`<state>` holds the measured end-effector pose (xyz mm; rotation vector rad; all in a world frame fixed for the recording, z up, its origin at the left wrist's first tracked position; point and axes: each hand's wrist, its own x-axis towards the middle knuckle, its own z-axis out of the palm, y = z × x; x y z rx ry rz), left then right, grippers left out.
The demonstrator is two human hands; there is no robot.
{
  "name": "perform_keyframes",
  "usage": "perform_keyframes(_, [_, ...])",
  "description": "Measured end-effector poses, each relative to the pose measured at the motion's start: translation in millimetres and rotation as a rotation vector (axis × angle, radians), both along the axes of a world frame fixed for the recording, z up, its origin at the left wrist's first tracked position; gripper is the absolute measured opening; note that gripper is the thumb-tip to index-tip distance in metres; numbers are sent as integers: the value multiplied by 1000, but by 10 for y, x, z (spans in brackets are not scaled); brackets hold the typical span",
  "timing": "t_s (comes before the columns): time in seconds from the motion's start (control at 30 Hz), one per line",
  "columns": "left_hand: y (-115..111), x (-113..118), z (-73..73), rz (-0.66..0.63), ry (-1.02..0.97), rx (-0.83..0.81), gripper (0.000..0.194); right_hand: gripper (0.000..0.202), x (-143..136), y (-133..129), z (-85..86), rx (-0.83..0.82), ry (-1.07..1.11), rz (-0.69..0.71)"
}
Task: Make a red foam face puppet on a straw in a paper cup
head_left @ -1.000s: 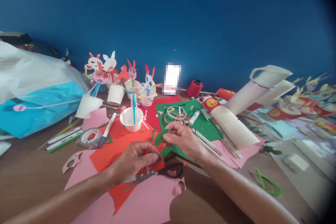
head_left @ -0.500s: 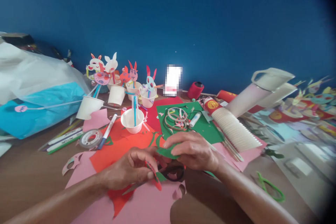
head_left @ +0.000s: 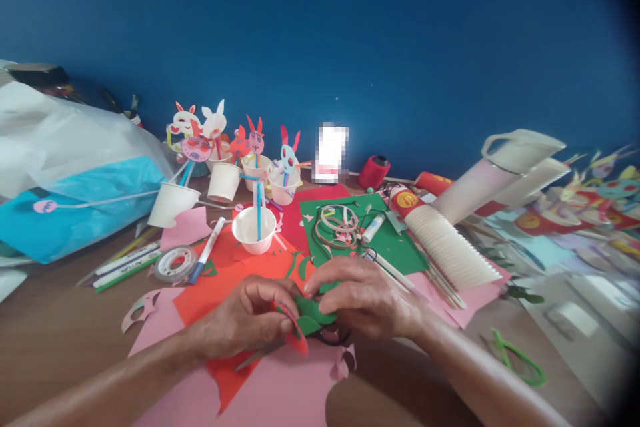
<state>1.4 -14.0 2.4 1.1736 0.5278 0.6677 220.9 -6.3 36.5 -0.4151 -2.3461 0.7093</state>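
Low over the bench (head_left: 395,387), we pinch a red paper cutout (head_left: 300,341) between the thumb and fingers of our left hand (head_left: 245,317); it stands tilted, dark marks along its upper edge. The fingers of our right hand (head_left: 373,297) curl closed on some green paper (head_left: 311,312) just beside it, though where one green piece ends and the next begins, we cannot tell. Beneath our hands, we see part of the scissors (head_left: 250,358), a blade pointing left across an orange-red sheet (head_left: 205,300), which overlaps a pink sheet (head_left: 280,397). Farther out on the orange-red sheet we have a white cup (head_left: 257,246) with a blue straw (head_left: 259,219) upright in it. Left of that sheet are a tape roll (head_left: 159,268) and a blue-capped marker (head_left: 207,249). Beyond our right hand, coiled cables (head_left: 320,230) and a small white tube (head_left: 373,229) lie on a green sheet (head_left: 407,255).
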Motion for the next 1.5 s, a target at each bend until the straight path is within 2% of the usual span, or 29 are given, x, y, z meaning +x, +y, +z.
perform_keyframes(0.1, [1, 20, -69, 86, 1, -20, 10, 18, -66, -19, -61, -185, 138, -128])
perform_keyframes(0.2, [25, 36, -110, 205, -13, 6, 7, 22, -137, -35, -135, -491, 222, -260])
perform_keyframes(0.27, [41, 40, -128, 318, 14, 24, 7, 23, -180, -31, -198, -667, 235, -288])
perform_keyframes(0.37, [50, 48, -131, 404, 81, 27, 6, 20, -234, -3, -315, -789, 272, -279])
perform_keyframes(0.5, [34, 78, -96, 366, 180, 30, 7, 17, -276, 46, -423, -862, 377, -403])
perform_keyframes(0.63, [6, 106, -94, 267, 273, -3, 13, 21, -260, 81, -354, -956, 410, -497])
perform_keyframes(0.77, [-5, 111, -144, 170, 402, -29, 22, 22, -226, 98, -246, -984, 303, -495])
perform_keyframes(0.9, [3, 106, -184, 111, 414, -26, 26, 22, -206, 98, -213, -966, 205, -484])
perform_keyframes(1.17, [37, 91, -179, 99, 480, -13, 29, 29, -175, 105, -183, -1018, 189, -453])
perform_keyframes(1.5, [31, 104, -179, 78, 433, -56, 29, 28, -181, 115, -190, -1050, 171, -414])
